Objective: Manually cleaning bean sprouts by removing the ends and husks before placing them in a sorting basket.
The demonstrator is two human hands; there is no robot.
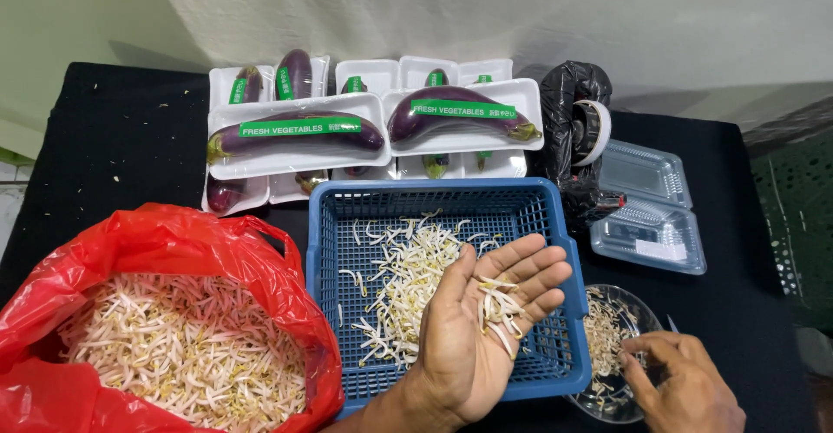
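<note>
Just now my left hand (482,320) lies open, palm up, over the blue basket (568,311), with a few bean sprouts (499,303) resting across my fingers. My right hand (681,385) is down at the small clear bowl (638,303) of sprout trimmings beside the basket, fingers pinched together.

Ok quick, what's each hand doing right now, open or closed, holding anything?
Left hand: open, palm up, a few bean sprouts lying on it.
Right hand: fingers pinched at the clear bowl; what they grip cannot be told.
</note>
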